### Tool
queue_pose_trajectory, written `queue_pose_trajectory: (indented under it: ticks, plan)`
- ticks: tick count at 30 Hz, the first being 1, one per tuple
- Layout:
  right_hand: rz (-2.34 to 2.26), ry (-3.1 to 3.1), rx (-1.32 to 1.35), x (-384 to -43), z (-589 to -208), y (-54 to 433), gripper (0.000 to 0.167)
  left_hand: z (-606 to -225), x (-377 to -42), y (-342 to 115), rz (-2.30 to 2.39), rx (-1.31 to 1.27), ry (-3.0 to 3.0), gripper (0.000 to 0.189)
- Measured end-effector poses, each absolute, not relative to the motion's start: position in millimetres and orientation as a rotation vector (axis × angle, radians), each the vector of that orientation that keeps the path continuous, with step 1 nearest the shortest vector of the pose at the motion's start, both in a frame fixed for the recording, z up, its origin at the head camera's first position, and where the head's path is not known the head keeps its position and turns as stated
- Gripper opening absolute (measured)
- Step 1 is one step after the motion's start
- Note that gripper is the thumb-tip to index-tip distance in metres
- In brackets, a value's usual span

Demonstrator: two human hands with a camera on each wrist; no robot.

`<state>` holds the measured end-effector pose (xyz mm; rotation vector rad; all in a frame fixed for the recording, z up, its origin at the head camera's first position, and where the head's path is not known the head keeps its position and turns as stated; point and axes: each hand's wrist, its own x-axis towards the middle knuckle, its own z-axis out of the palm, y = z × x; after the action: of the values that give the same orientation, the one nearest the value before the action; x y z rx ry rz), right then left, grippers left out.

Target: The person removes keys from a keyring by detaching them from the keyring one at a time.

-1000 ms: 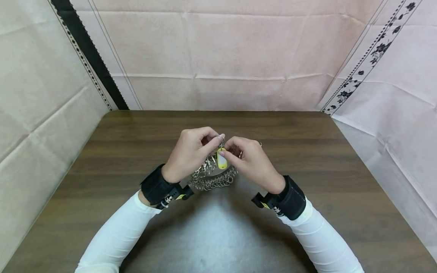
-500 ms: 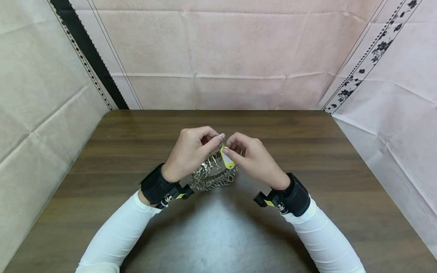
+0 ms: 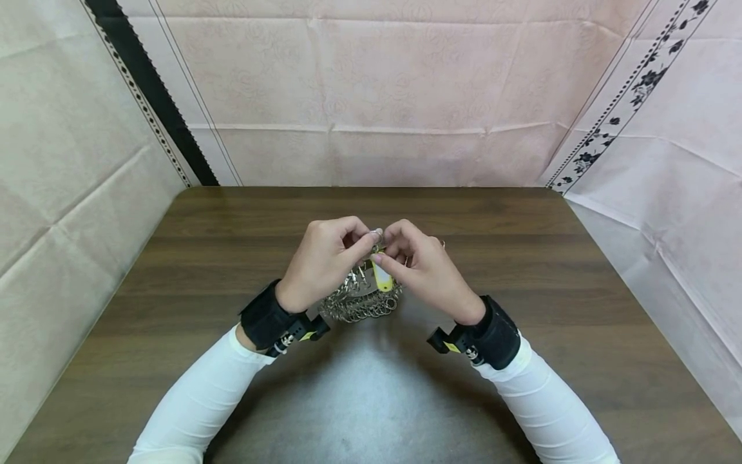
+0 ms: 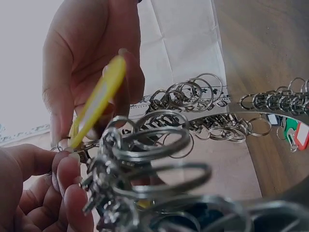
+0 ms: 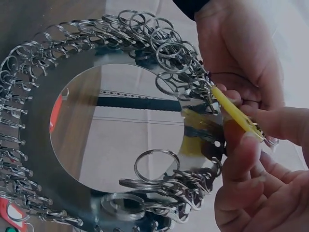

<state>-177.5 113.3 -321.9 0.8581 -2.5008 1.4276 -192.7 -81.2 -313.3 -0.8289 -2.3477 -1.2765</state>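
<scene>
My left hand (image 3: 327, 258) pinches a small metal ring at the top of a cluster of metal key rings. Beside it, my right hand (image 3: 426, 264) holds a yellow key tag (image 3: 382, 277) with a white label between thumb and fingers. The tag slants between both hands' fingertips in the right wrist view. Below hangs a flat round metal ring plate (image 5: 36, 104) with a wide opening. Split key rings (image 5: 169, 48) on small clasps line holes around its rim. At the right of that rim is one bare hole.
Red (image 4: 302, 135) and green (image 4: 291, 129) key tags hang at the plate's far side. The brown wooden table (image 3: 232, 270) lies beneath, with pale cloth (image 3: 406, 84) behind it and at both sides.
The yellow tag swings out to the right, then back toward the left hand, its lower end hanging more downward. The right hand moves right and returns; the left stays nearly still.
</scene>
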Motion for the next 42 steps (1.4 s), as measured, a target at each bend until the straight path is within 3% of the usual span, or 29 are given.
queue_pose_trajectory:
  ticks: [10,42]
  plan:
    - [1.361,-2.531,0.839,-180.7,-326.6,111.3,0.005,-313.9,-193.0,-80.7,-1.198,-0.833,-2.333,0.017]
    - [1.426,-2.185,0.842,-184.0,-333.9,113.3,0.005,-311.6,-191.3,-82.5,-1.438,-1.042,-2.339,0.005]
